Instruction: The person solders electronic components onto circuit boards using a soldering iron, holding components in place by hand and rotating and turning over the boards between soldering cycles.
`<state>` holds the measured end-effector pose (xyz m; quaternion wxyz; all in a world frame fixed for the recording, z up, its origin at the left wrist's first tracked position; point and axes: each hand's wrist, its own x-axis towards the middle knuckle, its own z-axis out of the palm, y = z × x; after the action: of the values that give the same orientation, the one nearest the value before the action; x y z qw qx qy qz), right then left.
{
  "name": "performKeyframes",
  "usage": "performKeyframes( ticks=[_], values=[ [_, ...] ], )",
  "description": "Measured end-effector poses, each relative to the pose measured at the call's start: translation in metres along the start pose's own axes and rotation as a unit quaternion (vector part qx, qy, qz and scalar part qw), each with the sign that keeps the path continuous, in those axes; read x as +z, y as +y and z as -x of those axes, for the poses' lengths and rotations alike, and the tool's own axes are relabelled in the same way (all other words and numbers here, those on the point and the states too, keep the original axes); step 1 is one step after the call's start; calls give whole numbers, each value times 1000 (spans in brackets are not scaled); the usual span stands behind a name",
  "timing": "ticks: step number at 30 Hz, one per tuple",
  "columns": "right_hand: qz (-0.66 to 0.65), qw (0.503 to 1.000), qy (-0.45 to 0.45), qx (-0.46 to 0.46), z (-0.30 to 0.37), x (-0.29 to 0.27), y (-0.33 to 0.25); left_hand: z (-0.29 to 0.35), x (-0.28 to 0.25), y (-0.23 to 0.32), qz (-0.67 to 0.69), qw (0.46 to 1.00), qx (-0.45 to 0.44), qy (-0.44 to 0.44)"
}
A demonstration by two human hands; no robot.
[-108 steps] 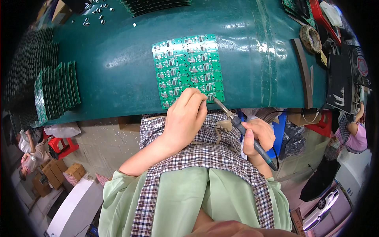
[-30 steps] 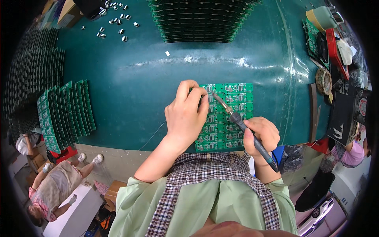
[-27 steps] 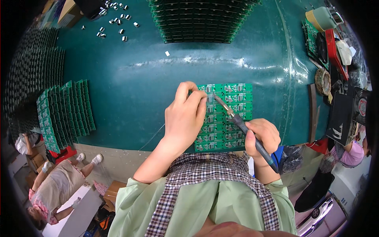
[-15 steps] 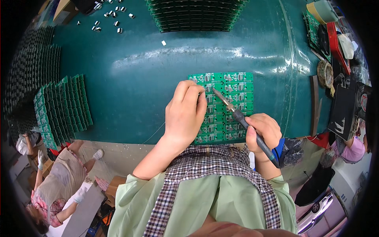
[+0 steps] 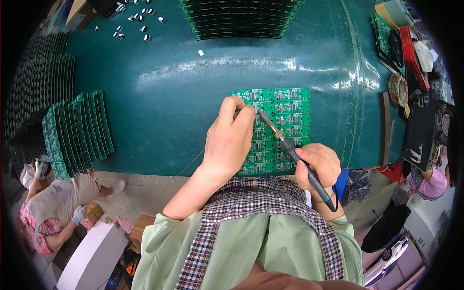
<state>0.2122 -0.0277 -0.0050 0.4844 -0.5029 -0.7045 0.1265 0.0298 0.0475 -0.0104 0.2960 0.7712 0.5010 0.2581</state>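
Observation:
My right hand (image 5: pixel 320 168) grips the dark handle of a soldering iron (image 5: pixel 296 149). The iron slants up and left, its metal tip on or just over the upper left part of a green circuit board panel (image 5: pixel 292 119). Rows of small identical boards make up this panel, which lies flat at the table's near edge. Over the panel's left side my left hand (image 5: pixel 229 135) is closed, thumb and fingers pinched near the iron's tip. A thin solder wire (image 5: pixel 197 157) trails out from under that hand; its end between the fingertips is hidden.
Stacks of green boards stand at the left (image 5: pixel 77 135) and at the far middle (image 5: pixel 241 19). Small metal parts (image 5: pixel 140 18) lie scattered far left. A tape roll (image 5: pixel 398 90) and a dark bar (image 5: pixel 384 129) sit at the right. Another person (image 5: pixel 53 212) is beyond the table at left.
My left hand has shifted slightly, its fingers turning a little. The soldering iron's tip has moved slightly down and left, its handle a bit left. The person at left has moved.

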Motion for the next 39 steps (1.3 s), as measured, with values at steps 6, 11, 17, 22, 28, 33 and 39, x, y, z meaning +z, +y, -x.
performKeyframes(
  ticks=[6,11,17,22,28,33,39],
  values=[
    [16,1000,25,-1,6,-9,-4,8,-4,1,0,997,22,71],
    [3,1000,16,10,7,-8,-5,13,-2,1,49,997,-10,56],
    [4,1000,7,8,7,-5,-3,13,2,0,39,998,0,52],
    [4,1000,9,9,11,-4,-4,14,4,0,32,998,10,48],
    [9,1000,4,10,14,-5,-12,18,5,2,-1,999,40,37],
    [17,1000,-4,4,14,-9,-15,23,-1,6,-34,999,9,21],
    [17,1000,16,8,18,-15,-16,30,-6,8,46,998,4,41]
  ],
)
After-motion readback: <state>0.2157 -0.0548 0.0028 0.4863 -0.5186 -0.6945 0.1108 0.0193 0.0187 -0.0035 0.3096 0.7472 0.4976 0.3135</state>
